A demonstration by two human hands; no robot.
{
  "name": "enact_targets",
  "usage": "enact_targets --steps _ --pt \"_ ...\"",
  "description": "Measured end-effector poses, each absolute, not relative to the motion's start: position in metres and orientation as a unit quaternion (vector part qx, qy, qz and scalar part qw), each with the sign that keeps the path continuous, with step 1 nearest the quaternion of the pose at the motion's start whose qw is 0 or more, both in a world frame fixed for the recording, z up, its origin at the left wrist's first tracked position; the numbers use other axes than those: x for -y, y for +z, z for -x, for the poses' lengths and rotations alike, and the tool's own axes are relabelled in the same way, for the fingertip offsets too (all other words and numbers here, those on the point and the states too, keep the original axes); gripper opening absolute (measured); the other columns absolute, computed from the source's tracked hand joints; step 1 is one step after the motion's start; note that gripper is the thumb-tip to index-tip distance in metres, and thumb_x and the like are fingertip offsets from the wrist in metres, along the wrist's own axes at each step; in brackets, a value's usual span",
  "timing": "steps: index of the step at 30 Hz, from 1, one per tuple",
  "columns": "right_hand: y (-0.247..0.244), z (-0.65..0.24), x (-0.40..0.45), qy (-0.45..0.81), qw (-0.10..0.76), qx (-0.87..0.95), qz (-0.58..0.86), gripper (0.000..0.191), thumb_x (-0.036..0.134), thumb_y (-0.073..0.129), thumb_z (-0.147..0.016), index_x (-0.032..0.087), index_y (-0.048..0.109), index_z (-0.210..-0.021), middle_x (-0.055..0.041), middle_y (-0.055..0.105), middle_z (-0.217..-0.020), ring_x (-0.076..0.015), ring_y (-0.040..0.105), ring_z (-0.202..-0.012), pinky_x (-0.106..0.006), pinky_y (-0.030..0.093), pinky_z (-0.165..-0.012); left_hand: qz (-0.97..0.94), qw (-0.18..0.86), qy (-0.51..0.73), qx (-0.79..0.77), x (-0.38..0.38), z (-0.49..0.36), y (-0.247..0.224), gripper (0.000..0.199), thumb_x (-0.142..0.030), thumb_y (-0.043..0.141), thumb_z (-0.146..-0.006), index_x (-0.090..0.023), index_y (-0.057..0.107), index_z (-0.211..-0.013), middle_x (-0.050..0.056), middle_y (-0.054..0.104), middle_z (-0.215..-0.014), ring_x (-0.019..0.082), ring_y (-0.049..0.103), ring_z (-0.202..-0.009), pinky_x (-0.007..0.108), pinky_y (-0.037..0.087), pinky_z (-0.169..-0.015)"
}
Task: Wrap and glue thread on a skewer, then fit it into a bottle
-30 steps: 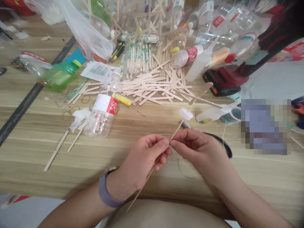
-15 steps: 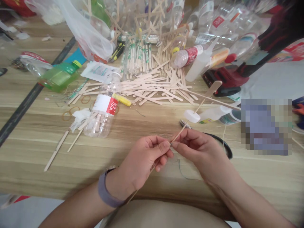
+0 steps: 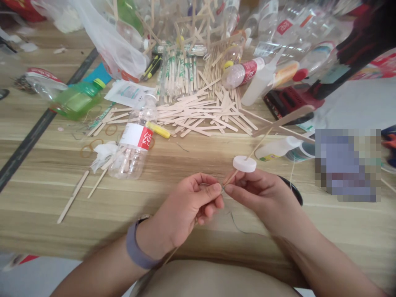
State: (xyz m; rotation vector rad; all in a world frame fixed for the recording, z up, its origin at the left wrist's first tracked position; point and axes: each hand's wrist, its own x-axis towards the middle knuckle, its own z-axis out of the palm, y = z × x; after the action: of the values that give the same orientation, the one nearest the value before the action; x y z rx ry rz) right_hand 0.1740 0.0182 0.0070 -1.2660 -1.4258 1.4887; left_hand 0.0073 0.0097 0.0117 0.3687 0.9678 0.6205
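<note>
My left hand point(image 3: 193, 204) pinches a thin wooden skewer point(image 3: 258, 146), whose lower end runs down under the wrist toward my lap. Fingertip to fingertip with it, my right hand point(image 3: 255, 192) pinches the same skewer. A white bottle cap point(image 3: 244, 164) is threaded on the skewer just above my right fingers. At the skewer's upper end are crossed flat wooden sticks point(image 3: 292, 116). Below my hands a thin dark thread point(image 3: 236, 225) hangs or lies over the table.
Loose wooden sticks point(image 3: 198, 115) are heaped mid-table. A clear bottle point(image 3: 133, 142) lies left, with a green bottle point(image 3: 80, 99) beyond. A glue bottle point(image 3: 278, 148), black-handled tool point(image 3: 292, 192) and red-black power tool point(image 3: 293, 99) are at the right.
The cap and crossed sticks have tilted and turned, the cap coming lower and nearer my right hand. Both hands keep their pinch with almost no shift.
</note>
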Motion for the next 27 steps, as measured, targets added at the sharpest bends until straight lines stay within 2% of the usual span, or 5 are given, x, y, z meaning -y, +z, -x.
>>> enact_targets --steps 10,17,23,27 --pt "0.000 -0.176 -0.015 0.594 0.334 0.557 0.474 0.012 0.029 0.063 -0.083 0.022 0.063 -0.073 0.0015 0.063 -0.067 -0.0127 0.057 -0.065 -0.026 0.046 -0.062 -0.161 0.829 0.290 -0.451 -0.010 -0.008 0.011 0.023 -0.026 0.066 -0.078 -0.018 0.045 -0.081 -0.006 0.058 -0.055 0.001 0.041 -0.041 0.013 0.021 -0.040" --pt "-0.002 -0.175 -0.017 0.594 0.347 0.559 0.462 0.011 0.026 0.062 -0.083 0.021 0.061 -0.074 0.0015 0.062 -0.065 -0.0123 0.054 -0.061 -0.025 0.046 -0.059 -0.154 0.835 0.289 -0.441 -0.011 -0.009 0.011 0.019 -0.027 0.066 -0.076 -0.017 0.050 -0.081 -0.004 0.060 -0.057 0.002 0.043 -0.042 0.013 0.024 -0.039" --pt "-0.004 -0.176 -0.015 0.603 0.346 0.550 0.463 0.010 0.027 0.061 -0.083 0.021 0.061 -0.076 0.0010 0.059 -0.066 -0.0134 0.054 -0.062 -0.028 0.046 -0.060 -0.180 0.838 0.287 -0.428 -0.011 -0.009 0.011 0.021 -0.032 0.060 -0.078 -0.015 0.054 -0.066 -0.003 0.058 -0.055 0.003 0.041 -0.040 0.015 0.025 -0.036" --pt "-0.006 -0.177 -0.014 0.600 0.341 0.553 0.468 0.010 0.026 0.061 -0.082 0.021 0.061 -0.074 0.0018 0.056 -0.065 -0.0130 0.053 -0.061 -0.027 0.045 -0.058 -0.185 0.837 0.269 -0.439 -0.011 -0.008 0.011 0.019 -0.029 0.063 -0.075 -0.016 0.054 -0.064 -0.003 0.057 -0.054 0.002 0.040 -0.039 0.015 0.025 -0.036"
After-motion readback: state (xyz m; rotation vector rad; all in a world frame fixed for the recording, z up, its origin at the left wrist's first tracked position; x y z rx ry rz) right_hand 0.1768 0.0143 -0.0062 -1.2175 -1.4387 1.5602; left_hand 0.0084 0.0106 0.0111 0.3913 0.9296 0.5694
